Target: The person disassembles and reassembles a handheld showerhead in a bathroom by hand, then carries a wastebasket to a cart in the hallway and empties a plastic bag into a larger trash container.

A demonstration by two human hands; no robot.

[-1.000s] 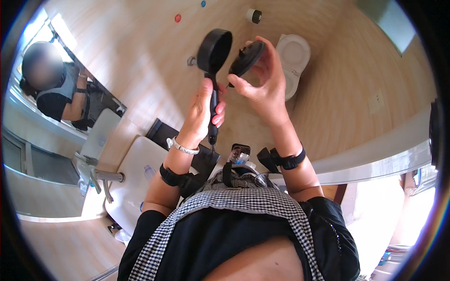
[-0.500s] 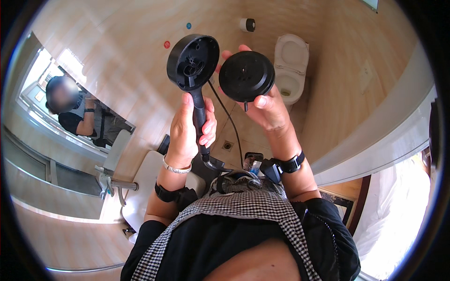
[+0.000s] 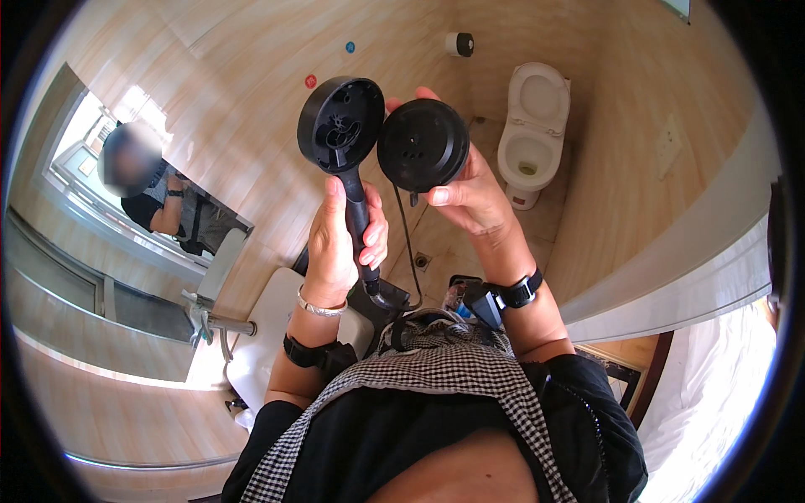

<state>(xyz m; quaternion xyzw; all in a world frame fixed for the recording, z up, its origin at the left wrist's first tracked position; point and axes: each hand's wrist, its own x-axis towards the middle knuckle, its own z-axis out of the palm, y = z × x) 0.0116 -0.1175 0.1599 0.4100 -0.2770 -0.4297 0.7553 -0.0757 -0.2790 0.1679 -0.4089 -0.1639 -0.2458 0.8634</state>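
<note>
While a beige streaked wall point(image 3: 243, 50) rises behind the black shower head point(image 3: 341, 126), a mirror point(image 3: 201, 216) sits well to the left of the shower head, showing a person's reflection point(image 3: 141, 210). Below and left of the shower head lies a white washbasin point(image 3: 267, 360), a metal faucet point(image 3: 231, 324) reaching over its edge. Off to the right of the shower head — well apart from it — stands a white toilet point(image 3: 534, 134), lid raised. Directly below the shower head, the left hand point(image 3: 340, 239) is wrapped around its handle point(image 3: 356, 220); the round body is open, moulded parts visible inside. Just right of the shower head, the right hand point(image 3: 474, 197) grasps a black round cover point(image 3: 422, 145) by its rim, thumb at the lower edge; I cannot tell whether the two rims touch. A dark hose point(image 3: 412, 251) curves below and right of the shower head, near a floor drain point(image 3: 422, 261). Above it are a paper roll point(image 3: 459, 44) — to the right — and two small discs, one red point(image 3: 311, 81), one blue point(image 3: 350, 48).
</note>
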